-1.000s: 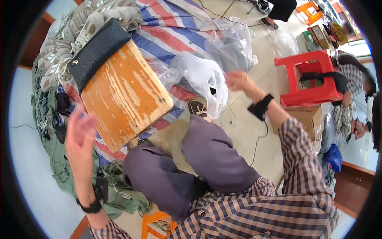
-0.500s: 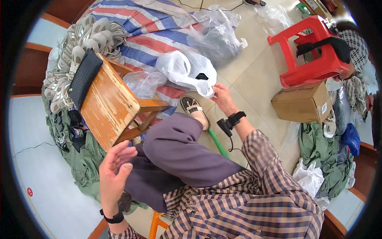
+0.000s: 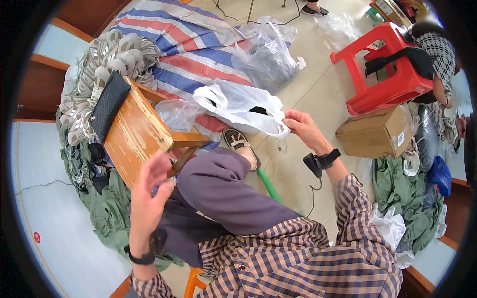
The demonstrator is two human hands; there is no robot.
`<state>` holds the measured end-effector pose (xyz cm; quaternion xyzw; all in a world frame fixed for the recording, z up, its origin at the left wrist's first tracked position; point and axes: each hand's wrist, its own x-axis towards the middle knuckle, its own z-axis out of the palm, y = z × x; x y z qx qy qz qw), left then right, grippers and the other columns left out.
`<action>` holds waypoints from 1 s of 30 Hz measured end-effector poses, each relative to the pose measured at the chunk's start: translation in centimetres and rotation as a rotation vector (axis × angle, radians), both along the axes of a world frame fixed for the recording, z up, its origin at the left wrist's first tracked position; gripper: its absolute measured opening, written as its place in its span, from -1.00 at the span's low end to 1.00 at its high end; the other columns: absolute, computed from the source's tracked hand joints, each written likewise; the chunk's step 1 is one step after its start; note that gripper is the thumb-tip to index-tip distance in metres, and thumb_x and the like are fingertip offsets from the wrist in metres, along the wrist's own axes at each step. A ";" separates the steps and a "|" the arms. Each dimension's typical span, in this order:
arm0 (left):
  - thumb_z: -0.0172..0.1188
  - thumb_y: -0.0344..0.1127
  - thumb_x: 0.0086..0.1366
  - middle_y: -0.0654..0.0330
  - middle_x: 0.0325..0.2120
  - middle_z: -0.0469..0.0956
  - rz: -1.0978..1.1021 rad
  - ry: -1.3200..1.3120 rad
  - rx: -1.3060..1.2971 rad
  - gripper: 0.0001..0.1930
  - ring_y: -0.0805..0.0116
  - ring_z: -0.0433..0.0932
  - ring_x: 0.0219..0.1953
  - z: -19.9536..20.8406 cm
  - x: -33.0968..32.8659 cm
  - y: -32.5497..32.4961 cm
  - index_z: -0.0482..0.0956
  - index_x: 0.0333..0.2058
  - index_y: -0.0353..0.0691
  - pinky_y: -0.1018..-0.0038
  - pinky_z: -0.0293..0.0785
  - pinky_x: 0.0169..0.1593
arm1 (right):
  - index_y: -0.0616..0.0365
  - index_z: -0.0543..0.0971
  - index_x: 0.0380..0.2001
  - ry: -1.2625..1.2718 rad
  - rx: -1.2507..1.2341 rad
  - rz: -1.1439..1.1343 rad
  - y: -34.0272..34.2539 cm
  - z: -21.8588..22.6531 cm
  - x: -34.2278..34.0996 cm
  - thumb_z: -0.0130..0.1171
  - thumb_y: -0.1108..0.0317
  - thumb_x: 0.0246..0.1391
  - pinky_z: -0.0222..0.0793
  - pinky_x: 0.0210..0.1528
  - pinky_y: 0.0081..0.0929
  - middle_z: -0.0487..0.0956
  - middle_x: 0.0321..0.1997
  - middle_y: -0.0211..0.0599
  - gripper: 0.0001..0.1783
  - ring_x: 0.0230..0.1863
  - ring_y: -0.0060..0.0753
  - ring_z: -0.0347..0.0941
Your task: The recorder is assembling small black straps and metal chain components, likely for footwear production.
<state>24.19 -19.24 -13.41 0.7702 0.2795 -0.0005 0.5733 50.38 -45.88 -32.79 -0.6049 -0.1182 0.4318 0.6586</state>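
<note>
My right hand (image 3: 304, 128) pinches the near edge of a white plastic bag (image 3: 246, 102) and stretches it out over the floor. Something black (image 3: 257, 110) shows inside the bag's mouth; its kind I cannot make out. My left hand (image 3: 151, 191) is raised with nothing in it, its fingers apart and a little blurred. It hovers near the front edge of a worn wooden stool (image 3: 134, 131). On the stool's far side lies a black quilted pad or pouch (image 3: 110, 106).
Grey-white shoe parts (image 3: 112, 59) are heaped behind the stool. A striped sheet (image 3: 194, 69) covers the floor ahead, with a clear plastic bag (image 3: 271, 54) on it. To the right stand a red plastic stool (image 3: 370, 97) and a cardboard box (image 3: 370, 131); another person (image 3: 437, 54) sits beyond.
My right hand has moved right and slightly nearer, pulling the white bag's edge and stretching the bag longer. My left hand has shifted slightly right, still empty.
</note>
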 end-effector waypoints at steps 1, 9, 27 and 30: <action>0.12 -0.34 0.17 0.09 0.08 0.31 0.014 -0.054 0.096 -0.42 0.24 0.34 0.09 -0.3 1.9 -0.2 0.18 0.16 -0.31 0.39 0.28 0.12 | 0.11 0.52 -0.31 0.002 -0.027 0.016 -0.5 0.1 -0.2 0.05 0.34 0.09 0.33 -0.18 -0.65 0.47 -0.37 -0.62 -0.87 -0.34 -0.75 0.36; 0.16 -0.39 0.06 -0.04 0.18 0.13 -0.193 -0.125 0.506 -0.26 0.11 0.19 0.19 -9.6 11.2 1.3 0.03 0.21 -0.25 0.27 0.12 0.21 | 0.23 0.51 -0.36 -0.135 -0.140 0.126 0.1 0.7 -2.3 0.02 0.41 0.06 0.25 -0.33 -0.68 0.44 -0.45 -0.60 -0.86 -0.41 -0.75 0.29; 0.05 -0.36 0.12 0.06 -0.29 0.50 -0.394 -0.131 0.580 -0.85 0.11 0.45 -0.23 -15.1 16.9 3.6 0.56 -0.41 -0.27 0.33 0.33 -0.16 | 0.24 0.51 -0.31 -0.377 -0.410 0.097 -1.2 0.7 -0.3 0.02 0.41 0.06 0.28 -0.33 -0.64 0.48 -0.47 -0.48 -0.84 -0.45 -0.66 0.34; 0.03 -0.31 0.23 0.21 -0.50 0.47 -0.201 -0.197 0.264 -0.82 0.41 0.42 -0.43 -11.6 17.8 4.2 0.54 -0.39 -0.30 0.53 0.31 -0.30 | 0.26 0.51 -0.26 -0.583 -0.439 -0.076 0.6 2.7 -0.3 0.00 0.48 0.05 0.35 -0.29 -0.59 0.53 -0.41 -0.36 -0.82 -0.41 -0.57 0.41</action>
